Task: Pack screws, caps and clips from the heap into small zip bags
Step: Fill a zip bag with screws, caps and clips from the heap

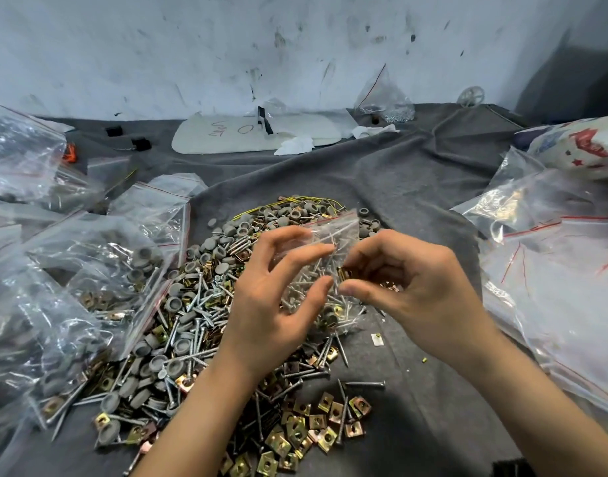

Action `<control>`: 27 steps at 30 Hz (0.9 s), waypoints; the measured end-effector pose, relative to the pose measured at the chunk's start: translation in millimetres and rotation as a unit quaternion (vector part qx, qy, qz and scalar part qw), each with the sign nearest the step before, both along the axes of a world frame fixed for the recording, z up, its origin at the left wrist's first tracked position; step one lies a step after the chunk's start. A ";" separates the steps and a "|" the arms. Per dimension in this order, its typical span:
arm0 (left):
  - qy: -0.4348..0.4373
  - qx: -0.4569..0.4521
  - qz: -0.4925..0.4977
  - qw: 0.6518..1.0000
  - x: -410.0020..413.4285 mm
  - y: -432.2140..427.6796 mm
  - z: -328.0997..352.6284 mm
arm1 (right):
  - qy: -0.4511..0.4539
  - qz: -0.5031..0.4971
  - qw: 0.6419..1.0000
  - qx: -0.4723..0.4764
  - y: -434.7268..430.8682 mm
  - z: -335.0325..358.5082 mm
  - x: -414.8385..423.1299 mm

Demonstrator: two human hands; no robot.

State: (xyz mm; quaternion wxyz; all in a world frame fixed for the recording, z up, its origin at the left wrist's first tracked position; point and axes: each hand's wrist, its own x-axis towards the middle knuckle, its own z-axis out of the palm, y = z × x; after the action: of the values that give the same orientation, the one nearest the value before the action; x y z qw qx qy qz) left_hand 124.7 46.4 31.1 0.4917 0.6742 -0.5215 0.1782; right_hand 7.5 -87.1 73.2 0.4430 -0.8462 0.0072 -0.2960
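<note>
Both hands are up over the middle of the grey felt cloth (416, 173). The left hand (278, 297) curls thumb and fingers round a small clear zip bag (333, 235) with a red seal line (silver screws show inside it). It holds the bag just above the heap (199, 325) of silver screws, grey round caps and brass clips. The right hand (413, 287) pinches a brass-coloured square clip (344, 273) right at the bag's side. Filled clear bags (89, 270) crowd the cloth's left edge, and empty clear zip bags (554, 270) lie stacked along the right edge.
</note>
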 end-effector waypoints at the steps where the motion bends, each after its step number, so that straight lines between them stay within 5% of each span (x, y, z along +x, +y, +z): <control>1: 0.000 -0.002 -0.002 1.000 0.1 0.1 0.2 | -0.001 0.000 1.000 0.000 0.4 -1.4 1.1; 16: -0.015 -0.023 0.001 1.000 -1.7 -0.7 1.4 | -0.001 0.016 0.995 0.101 5.8 -11.1 4.4; 27: -0.026 -0.022 0.014 0.999 -3.8 -2.8 2.5 | 0.003 -0.047 0.998 0.047 6.9 -12.8 4.5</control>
State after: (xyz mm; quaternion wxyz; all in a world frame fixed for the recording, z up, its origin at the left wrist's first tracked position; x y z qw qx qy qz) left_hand 120.9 43.6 33.6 0.4905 0.6655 -0.5205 0.2135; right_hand 12.0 -80.1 60.3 0.4679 -0.8242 0.0620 -0.3129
